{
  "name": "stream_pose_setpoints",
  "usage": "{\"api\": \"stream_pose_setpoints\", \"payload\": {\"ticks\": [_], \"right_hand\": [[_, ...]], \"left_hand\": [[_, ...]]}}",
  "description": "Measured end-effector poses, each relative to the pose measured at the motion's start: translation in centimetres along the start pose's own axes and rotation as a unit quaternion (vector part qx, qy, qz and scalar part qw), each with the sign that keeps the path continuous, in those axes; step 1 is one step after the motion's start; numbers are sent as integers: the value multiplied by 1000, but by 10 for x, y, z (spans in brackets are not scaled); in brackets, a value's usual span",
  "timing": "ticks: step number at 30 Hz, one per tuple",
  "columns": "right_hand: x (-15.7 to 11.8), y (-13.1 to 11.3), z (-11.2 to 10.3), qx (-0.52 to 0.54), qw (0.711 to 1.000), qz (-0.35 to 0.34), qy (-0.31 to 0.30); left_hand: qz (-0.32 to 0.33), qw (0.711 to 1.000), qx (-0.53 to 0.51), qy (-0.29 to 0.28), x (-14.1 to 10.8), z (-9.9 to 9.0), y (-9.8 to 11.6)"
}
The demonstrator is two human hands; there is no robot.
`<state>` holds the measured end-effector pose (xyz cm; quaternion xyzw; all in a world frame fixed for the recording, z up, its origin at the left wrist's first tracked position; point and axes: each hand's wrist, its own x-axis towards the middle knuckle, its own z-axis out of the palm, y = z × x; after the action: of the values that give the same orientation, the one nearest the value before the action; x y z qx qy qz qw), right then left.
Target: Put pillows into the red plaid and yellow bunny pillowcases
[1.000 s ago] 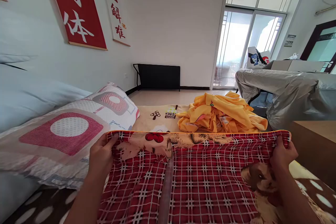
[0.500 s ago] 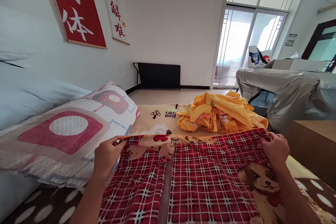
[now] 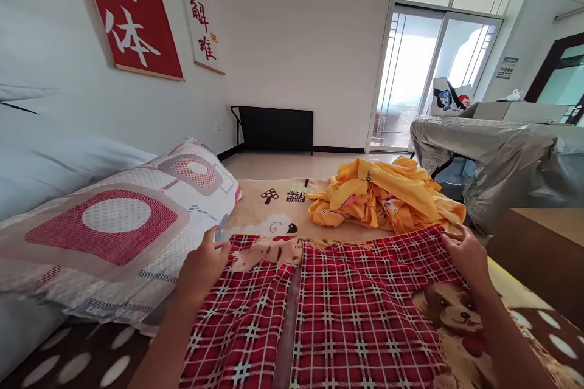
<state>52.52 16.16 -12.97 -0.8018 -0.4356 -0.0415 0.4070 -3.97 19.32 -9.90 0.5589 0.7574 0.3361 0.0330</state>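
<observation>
A red plaid cloth with pale lines is spread before me, parted by a narrow grey strip down its middle. Its kind I cannot make out for certain. My left hand pinches its far left corner, and a small grey-blue thing shows at the fingertips. At the far right corner, my right hand is closed on the same cloth. A printed brown dog appears beside my right forearm. Just beyond the far edge lies a crumpled heap of yellow cloth, on a beige printed blanket.
A patterned pillow lies on the left, by the wall. To the right stand a brown box and furniture under a silvery cover. A folded black frame leans on the far wall, left of the glass door.
Both hands have drawn slightly inward along the far edge of the plaid cloth. The small grey-blue thing now shows at my left fingertips. The yellow heap stays put.
</observation>
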Motion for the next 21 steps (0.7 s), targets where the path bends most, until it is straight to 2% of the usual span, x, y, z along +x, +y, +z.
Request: {"api": "stream_pose_setpoints", "payload": {"ticks": [4, 7, 10, 13, 15, 17, 21], "right_hand": [[0, 1, 14, -25, 990, -89, -104], [-14, -6, 32, -43, 973, -144, -175], [-40, -17, 60, -37, 932, -228, -280], [-65, -21, 86, -37, 886, -272, -375], [-73, -19, 95, -43, 870, -277, -405], [-76, -16, 96, -50, 868, -277, -408], [-79, -17, 90, -74, 879, -282, -378]], "left_hand": [[70, 989, 48, -121, -6, 16, 11], [131, 975, 75, -164, -19, 43, 21], [185, 957, 87, -206, -37, 74, 27], [203, 940, 108, -254, -49, 94, 25], [202, 933, 122, -273, -51, 97, 22], [201, 929, 131, -282, -50, 94, 21], [227, 920, 126, -294, -52, 71, 40]]}}
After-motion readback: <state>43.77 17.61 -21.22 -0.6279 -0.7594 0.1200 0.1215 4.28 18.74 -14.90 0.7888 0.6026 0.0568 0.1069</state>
